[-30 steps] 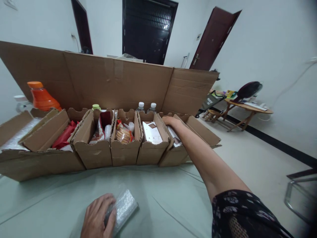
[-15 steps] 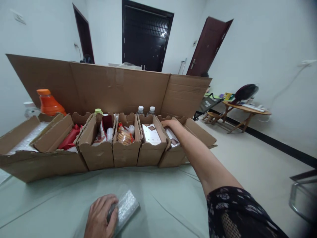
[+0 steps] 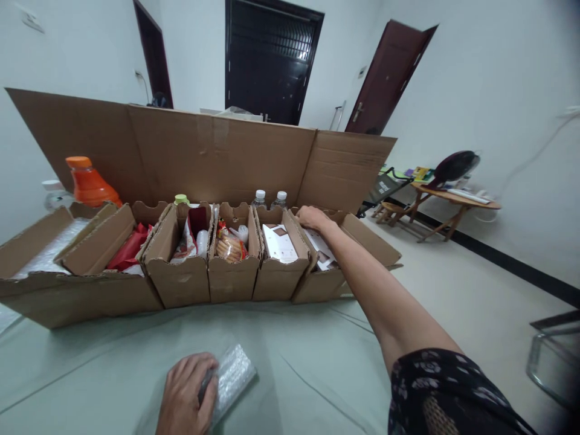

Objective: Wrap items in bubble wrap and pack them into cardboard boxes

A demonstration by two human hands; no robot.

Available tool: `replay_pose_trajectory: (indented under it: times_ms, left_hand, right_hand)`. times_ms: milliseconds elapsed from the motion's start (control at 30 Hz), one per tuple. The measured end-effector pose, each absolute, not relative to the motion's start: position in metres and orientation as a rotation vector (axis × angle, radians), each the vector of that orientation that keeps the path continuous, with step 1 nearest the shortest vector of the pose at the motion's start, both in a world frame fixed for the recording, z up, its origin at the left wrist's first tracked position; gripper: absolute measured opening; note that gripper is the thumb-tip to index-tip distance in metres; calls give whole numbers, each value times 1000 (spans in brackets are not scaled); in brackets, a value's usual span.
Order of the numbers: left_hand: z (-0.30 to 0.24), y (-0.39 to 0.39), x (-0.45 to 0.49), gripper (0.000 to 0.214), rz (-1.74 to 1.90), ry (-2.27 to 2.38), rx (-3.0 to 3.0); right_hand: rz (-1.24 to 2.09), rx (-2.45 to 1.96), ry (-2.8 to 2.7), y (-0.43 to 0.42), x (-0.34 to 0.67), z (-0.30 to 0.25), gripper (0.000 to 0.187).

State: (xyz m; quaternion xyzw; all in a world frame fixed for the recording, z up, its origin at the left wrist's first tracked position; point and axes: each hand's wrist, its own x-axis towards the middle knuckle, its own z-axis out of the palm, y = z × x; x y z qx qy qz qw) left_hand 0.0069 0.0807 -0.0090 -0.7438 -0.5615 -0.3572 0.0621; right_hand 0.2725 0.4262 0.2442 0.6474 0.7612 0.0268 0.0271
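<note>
Toward the near edge of the surface (image 3: 308, 350), the left hand (image 3: 186, 383) grips a bubble-wrapped packet (image 3: 234, 373). The right hand's (image 3: 316, 218) grip is unreadable; leaning, it could buckle the cardboard box (image 3: 318, 289).

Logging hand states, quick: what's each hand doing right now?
Left hand: closed on the bubble-wrapped packet.
Right hand: at a cardboard box, partly hidden; grip cannot be told.

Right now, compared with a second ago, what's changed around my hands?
Your right hand has risen slightly in the right-hand cardboard compartment, showing more of the white box there. Whether it grips anything is hidden. Your left hand stays curled over the bubble-wrapped package; the rest looks unchanged.
</note>
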Motion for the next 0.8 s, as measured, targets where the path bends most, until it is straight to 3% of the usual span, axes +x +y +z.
replay_pose_trajectory:
  times_ms: [133, 233, 333, 367, 433, 500, 567, 667, 800]
  left_hand:
    - [-5, 81, 10, 15, -1145, -1780, -2246]
    - [7, 81, 14, 19, -1283, -1953, -2210]
    - [24, 81, 13, 28, -1456, -2209, -2112]
    - [30, 80, 11, 32, -1497, -2304, -2087]
    - [43, 79, 4, 42, -1560, -2490, -2074]
    - [54, 75, -3, 55, -1651, -2622, -2111]
    - [61, 71, -10, 67, -1787, -2664, -2155]
    - [59, 69, -19, 77, -1722, -2615, -2282]
    - [41, 74, -19, 71, -1418, -2370, -2326]
  right_hand:
    - [272, 2294, 2466, 401, 281, 283, 28]
    - [513, 2480, 2571, 358, 300, 319, 36]
    - [527, 2613, 3035, 292, 314, 327, 29]
    - [314, 2603, 3315, 266, 313, 318, 25]
    - [-519, 2305, 3555, 217, 301, 281, 22]
    - [-1302, 1937, 3351, 178, 277, 229, 24]
    - [-1683, 1652, 3008, 153, 253, 180, 19]
    - [-1609, 1540, 2792, 146, 239, 156, 27]
    - [-1010, 1598, 3115, 186, 253, 224, 19]
